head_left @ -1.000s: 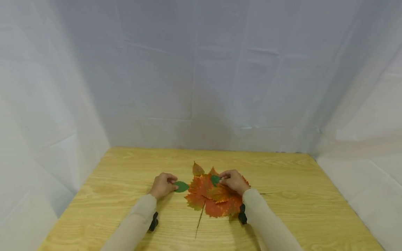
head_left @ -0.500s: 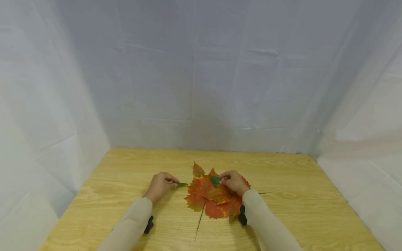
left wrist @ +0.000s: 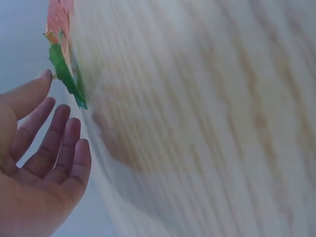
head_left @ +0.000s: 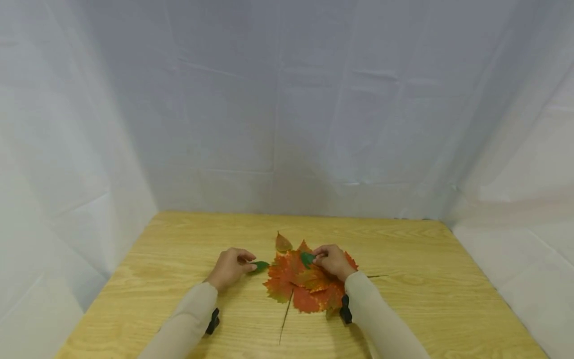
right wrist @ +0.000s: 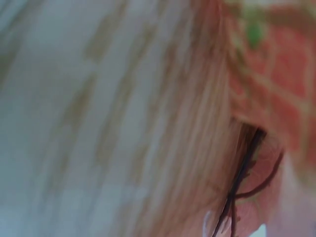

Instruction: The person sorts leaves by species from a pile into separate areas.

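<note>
In the head view my left hand is at the left of a pile of red-orange artificial leaves. A small green leaf lies at its fingertips, its tip reaching the pile's left edge. The left wrist view shows the thumb and fingers spread apart, with the green leaf just beyond the thumb tip; whether they touch I cannot tell. Over the pile, my right hand pinches another green leaf between thumb and fingers. Only blurred red leaves and dark stems show in the right wrist view.
A brownish-orange leaf sticks out behind the pile. One thin dark stem points toward the front, and another extends right. The wooden table is enclosed by white sheeting at the back and sides.
The green leaf by my left hand turned edge-on, then came down flatter beside the pile. My left thumb and fingers have since parted. The right hand has stayed nearly still with its leaf.
</note>
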The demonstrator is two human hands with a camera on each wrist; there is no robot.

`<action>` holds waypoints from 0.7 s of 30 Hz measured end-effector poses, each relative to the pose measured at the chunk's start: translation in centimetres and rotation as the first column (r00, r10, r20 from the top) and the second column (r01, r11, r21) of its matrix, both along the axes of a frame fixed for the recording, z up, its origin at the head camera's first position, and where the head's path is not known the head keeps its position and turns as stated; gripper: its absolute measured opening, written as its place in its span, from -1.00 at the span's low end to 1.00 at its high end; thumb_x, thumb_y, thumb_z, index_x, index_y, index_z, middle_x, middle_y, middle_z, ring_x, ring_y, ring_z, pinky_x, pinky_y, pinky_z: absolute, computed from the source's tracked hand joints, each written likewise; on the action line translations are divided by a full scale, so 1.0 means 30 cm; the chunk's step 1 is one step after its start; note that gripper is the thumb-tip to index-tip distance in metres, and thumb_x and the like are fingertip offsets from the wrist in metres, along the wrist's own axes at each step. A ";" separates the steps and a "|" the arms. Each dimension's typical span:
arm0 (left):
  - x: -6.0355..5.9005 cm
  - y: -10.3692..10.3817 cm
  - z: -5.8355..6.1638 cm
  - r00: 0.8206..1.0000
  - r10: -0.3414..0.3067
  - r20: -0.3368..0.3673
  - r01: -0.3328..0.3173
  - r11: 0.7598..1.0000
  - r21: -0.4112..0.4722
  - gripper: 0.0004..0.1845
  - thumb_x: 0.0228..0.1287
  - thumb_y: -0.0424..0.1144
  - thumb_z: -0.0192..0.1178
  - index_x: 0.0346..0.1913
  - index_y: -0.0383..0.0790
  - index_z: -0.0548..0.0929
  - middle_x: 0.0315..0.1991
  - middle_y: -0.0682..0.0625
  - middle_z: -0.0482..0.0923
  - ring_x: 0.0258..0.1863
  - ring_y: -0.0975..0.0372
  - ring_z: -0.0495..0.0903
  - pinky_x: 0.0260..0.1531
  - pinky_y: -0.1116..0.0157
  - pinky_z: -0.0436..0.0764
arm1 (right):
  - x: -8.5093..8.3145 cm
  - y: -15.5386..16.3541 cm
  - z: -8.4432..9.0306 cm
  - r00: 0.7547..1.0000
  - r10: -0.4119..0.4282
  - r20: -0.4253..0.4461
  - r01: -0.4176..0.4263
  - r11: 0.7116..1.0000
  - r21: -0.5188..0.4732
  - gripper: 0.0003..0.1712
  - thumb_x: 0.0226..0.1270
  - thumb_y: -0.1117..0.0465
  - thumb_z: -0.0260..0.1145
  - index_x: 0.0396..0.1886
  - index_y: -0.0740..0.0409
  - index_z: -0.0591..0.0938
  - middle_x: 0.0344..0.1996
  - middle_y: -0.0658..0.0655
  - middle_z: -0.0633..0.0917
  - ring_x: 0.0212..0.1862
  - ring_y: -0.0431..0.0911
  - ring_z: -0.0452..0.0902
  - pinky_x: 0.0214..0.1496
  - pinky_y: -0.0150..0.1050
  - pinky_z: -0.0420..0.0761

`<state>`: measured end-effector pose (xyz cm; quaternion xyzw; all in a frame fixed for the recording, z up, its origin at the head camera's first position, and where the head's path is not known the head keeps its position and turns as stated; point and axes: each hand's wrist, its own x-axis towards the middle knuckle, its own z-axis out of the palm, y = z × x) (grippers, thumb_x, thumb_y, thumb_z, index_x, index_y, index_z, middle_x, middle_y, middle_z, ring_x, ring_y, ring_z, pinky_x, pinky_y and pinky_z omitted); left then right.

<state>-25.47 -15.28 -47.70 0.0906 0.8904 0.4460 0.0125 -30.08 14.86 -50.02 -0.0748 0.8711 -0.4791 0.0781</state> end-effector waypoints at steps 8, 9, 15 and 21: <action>-0.008 0.014 -0.007 0.999 0.037 -0.018 -0.037 0.998 -0.046 -0.67 0.09 -0.41 0.38 -0.04 -0.40 0.67 -0.11 -0.20 0.66 -0.13 0.02 0.63 -0.12 0.11 0.63 | -0.006 0.008 -0.002 1.000 0.014 0.012 -0.013 1.000 -0.022 -0.80 0.27 0.41 0.28 -0.11 0.27 0.67 -0.35 0.10 0.64 -0.31 -0.12 0.56 -0.22 -0.19 0.63; -0.010 0.016 -0.008 0.999 0.039 -0.027 -0.041 0.998 -0.054 -0.67 0.08 -0.42 0.39 -0.05 -0.40 0.67 -0.12 -0.19 0.67 -0.13 0.02 0.63 -0.13 0.11 0.63 | -0.007 0.008 0.000 1.000 0.014 0.010 -0.013 1.000 -0.025 -0.80 0.27 0.41 0.28 -0.11 0.27 0.67 -0.35 0.10 0.64 -0.31 -0.13 0.55 -0.22 -0.19 0.63; -0.023 0.025 -0.021 0.995 0.040 -0.090 -0.049 0.993 -0.103 -0.74 0.01 -0.43 0.43 -0.17 -0.35 0.72 -0.29 -0.11 0.68 -0.33 0.15 0.60 -0.30 0.19 0.61 | -0.009 0.011 0.003 1.000 0.015 -0.007 -0.015 0.999 -0.030 -0.81 0.28 0.41 0.28 -0.12 0.28 0.67 -0.36 0.10 0.64 -0.32 -0.13 0.55 -0.23 -0.19 0.63; -0.010 0.028 -0.027 0.996 0.043 -0.084 -0.051 0.994 -0.099 -0.79 0.03 -0.43 0.41 -0.20 -0.34 0.73 -0.31 -0.09 0.67 -0.36 0.18 0.58 -0.34 0.19 0.60 | 0.001 0.009 -0.001 0.999 0.032 -0.004 -0.032 0.999 -0.018 -0.82 0.29 0.41 0.26 -0.12 0.29 0.66 -0.36 0.09 0.64 -0.32 -0.13 0.56 -0.21 -0.17 0.62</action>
